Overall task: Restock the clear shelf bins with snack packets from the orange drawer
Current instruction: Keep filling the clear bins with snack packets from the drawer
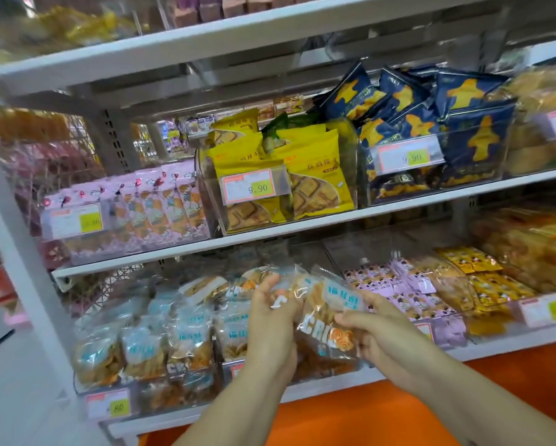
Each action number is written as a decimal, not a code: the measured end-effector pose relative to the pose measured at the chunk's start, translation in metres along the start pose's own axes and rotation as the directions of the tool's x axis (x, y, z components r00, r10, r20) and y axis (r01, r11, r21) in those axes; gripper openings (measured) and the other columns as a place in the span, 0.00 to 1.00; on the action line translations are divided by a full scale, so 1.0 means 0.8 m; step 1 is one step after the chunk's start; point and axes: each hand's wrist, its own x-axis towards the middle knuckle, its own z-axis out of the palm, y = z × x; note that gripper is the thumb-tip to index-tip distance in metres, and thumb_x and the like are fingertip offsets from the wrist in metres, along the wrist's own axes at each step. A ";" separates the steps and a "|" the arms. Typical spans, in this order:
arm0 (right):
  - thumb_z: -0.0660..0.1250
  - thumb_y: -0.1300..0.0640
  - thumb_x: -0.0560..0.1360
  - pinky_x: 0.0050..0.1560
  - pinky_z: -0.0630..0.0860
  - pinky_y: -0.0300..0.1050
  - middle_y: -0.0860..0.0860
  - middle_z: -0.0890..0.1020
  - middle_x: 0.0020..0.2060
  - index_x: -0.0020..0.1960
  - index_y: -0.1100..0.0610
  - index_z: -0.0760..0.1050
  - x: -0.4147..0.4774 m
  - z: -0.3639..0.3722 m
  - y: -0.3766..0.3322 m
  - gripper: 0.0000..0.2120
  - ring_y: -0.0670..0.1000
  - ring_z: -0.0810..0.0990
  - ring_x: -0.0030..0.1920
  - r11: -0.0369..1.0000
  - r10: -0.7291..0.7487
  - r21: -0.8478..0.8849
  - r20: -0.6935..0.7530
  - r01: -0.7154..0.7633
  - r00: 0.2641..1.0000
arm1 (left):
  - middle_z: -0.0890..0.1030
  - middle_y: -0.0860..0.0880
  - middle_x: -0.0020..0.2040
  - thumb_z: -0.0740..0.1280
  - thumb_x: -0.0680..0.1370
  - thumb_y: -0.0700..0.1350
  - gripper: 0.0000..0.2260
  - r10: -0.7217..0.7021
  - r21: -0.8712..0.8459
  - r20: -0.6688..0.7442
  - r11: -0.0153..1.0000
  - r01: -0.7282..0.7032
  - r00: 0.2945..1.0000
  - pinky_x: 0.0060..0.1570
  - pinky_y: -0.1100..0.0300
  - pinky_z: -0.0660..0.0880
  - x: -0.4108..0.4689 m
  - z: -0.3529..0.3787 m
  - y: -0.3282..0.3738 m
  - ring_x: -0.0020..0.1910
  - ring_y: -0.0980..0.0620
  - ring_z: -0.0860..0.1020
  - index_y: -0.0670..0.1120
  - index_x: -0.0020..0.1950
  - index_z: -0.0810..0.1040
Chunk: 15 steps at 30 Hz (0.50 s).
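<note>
- Holding crisp packets (325, 336) just right of clear bin (160, 394), above orange drawer (367, 413).
- Curling left hand (270, 320) fingers round the bunch; pinching its lower edge with right hand (370, 329).
- Risking slip: slick film, several packets bunched, likely dropping one in front of the bin.

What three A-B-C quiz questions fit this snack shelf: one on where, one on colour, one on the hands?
1. Where do the yellow packets sit? A) between the pink packets and the dark blue packets B) on the floor C) in a trolley
2. What colour is the drawer below the shelves? A) green B) orange C) black
3. What do the left hand and right hand do? A) hang idle B) hold clear snack packets C) wave
A: side by side, yellow in the middle. B: plainly orange. B: both grip them.
</note>
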 end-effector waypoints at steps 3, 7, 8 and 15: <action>0.71 0.66 0.71 0.35 0.77 0.45 0.57 0.83 0.50 0.58 0.53 0.71 -0.004 0.001 0.007 0.19 0.56 0.83 0.48 1.000 0.007 -0.020 -0.012 -0.007 1.000 | 0.80 0.39 0.50 0.64 0.77 0.33 0.12 -0.069 -0.124 0.013 0.990 0.070 0.998 0.37 0.53 0.77 -0.008 0.002 -0.007 0.42 0.44 0.80 0.47 0.56 0.74; 0.71 0.66 0.71 0.39 0.80 0.48 0.58 0.82 0.52 0.59 0.54 0.71 -0.006 -0.001 0.006 0.20 0.56 0.83 0.49 1.000 0.009 0.018 0.047 -0.010 0.999 | 0.81 0.37 0.52 0.72 0.72 0.46 0.16 -0.108 -0.073 0.186 0.990 0.124 0.977 0.45 0.49 0.77 -0.013 -0.010 -0.018 0.46 0.42 0.80 0.40 0.56 0.75; 0.71 0.67 0.70 0.41 0.80 0.50 0.59 0.82 0.52 0.59 0.54 0.71 -0.006 -0.002 0.004 0.21 0.56 0.83 0.49 1.000 0.001 0.010 0.057 -0.001 0.998 | 0.81 0.37 0.54 0.73 0.71 0.47 0.19 -0.118 -0.041 0.240 0.990 0.132 0.964 0.45 0.49 0.78 -0.014 -0.013 -0.018 0.48 0.42 0.80 0.40 0.59 0.75; 0.72 0.69 0.69 0.55 0.79 0.54 0.55 0.82 0.52 0.59 0.53 0.68 -0.005 -0.001 0.005 0.24 0.52 0.82 0.53 0.962 -0.192 -0.189 0.044 0.197 0.980 | 0.81 0.54 0.56 0.71 0.73 0.50 0.20 -0.200 0.555 0.438 0.827 -0.089 0.877 0.49 0.61 0.78 -0.008 -0.037 0.004 0.53 0.56 0.81 0.53 0.63 0.73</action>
